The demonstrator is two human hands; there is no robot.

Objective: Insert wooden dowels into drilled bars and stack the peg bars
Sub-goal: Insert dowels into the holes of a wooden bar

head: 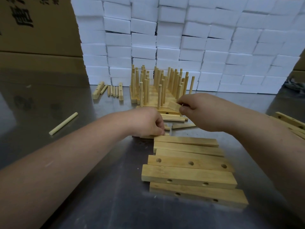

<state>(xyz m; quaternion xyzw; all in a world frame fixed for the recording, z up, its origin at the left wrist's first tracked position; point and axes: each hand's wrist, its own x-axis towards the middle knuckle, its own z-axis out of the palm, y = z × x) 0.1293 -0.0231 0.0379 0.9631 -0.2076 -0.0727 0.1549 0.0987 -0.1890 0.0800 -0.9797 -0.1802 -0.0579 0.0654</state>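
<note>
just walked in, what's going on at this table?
A person is working bare-handed at a metal table. The right hand pinches a wooden bar at the front of the stack of peg bars. The left hand is curled beside loose bars lying flat; whether it grips one is unclear. Drilled bars without pegs lie nearest the camera, and one loose dowel lies off to the left.
</note>
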